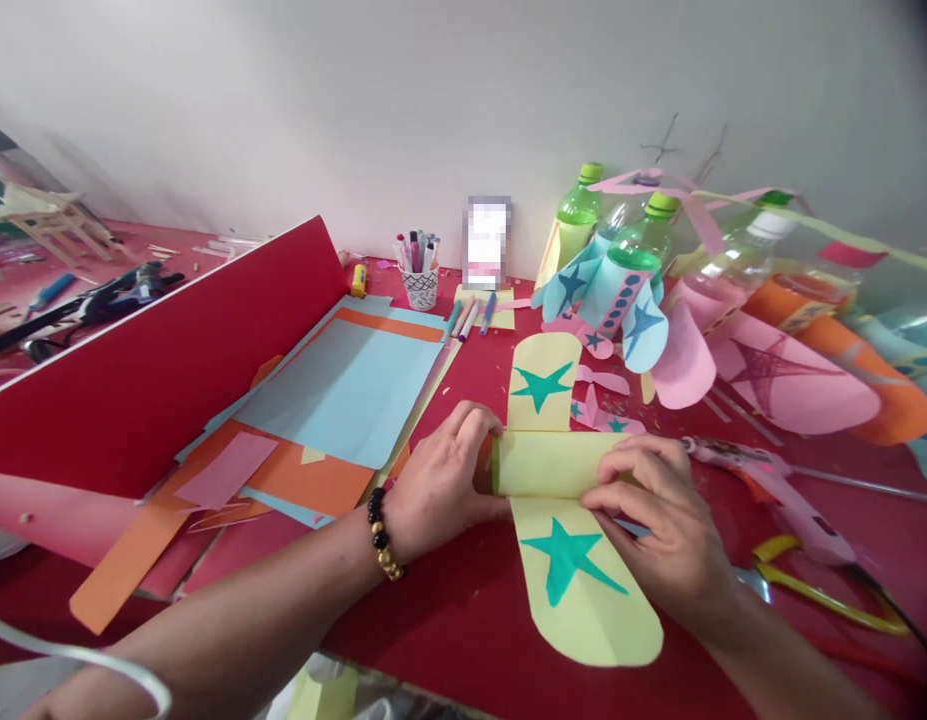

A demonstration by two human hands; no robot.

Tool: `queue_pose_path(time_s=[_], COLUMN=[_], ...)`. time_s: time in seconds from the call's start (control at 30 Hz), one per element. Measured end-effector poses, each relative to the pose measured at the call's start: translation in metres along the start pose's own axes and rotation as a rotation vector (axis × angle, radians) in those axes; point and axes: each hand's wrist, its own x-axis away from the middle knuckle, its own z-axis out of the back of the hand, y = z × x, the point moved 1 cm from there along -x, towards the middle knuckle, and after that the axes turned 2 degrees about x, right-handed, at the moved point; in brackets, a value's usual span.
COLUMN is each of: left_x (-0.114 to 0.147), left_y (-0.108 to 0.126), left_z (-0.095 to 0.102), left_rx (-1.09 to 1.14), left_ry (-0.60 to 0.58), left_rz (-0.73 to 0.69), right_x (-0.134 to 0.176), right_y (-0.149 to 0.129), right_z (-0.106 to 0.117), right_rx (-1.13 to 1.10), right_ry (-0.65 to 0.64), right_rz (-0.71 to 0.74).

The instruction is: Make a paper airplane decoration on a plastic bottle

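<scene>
A rolled tube of pale yellow paper [549,463] lies sideways in front of me, across a yellow strip with rounded ends. Each end of that strip, the far wing [545,405] and the near wing [583,625], carries a green star. My left hand [455,465] is closed round the tube's left end, thumb below and fingers above. At the other end my right hand [650,500] pinches the tube near its lower edge. The inside of the tube is mostly hidden. A pink hot glue gun [789,495] lies just beyond my right hand.
Yellow-handled scissors [830,590] rest at the right. Decorated bottle planes [643,280] crowd the back right. Blue paper sheets [350,375] lie left of centre beside an upright red board [170,370]. A cup of markers [420,285] and a phone [487,243] stand along the wall.
</scene>
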Motion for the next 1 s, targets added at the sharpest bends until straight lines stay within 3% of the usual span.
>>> queue_pose_path(time_s=[1.0], left_x=[0.0010], left_y=[0.0034], left_z=[-0.0009], left_rx=[-0.027], left_ry=[0.012], left_rz=[0.005], right_x=[0.0019], right_y=[0.0001], right_z=[-0.0047], right_rx=[0.011], right_ry=[0.023], right_rz=[-0.056])
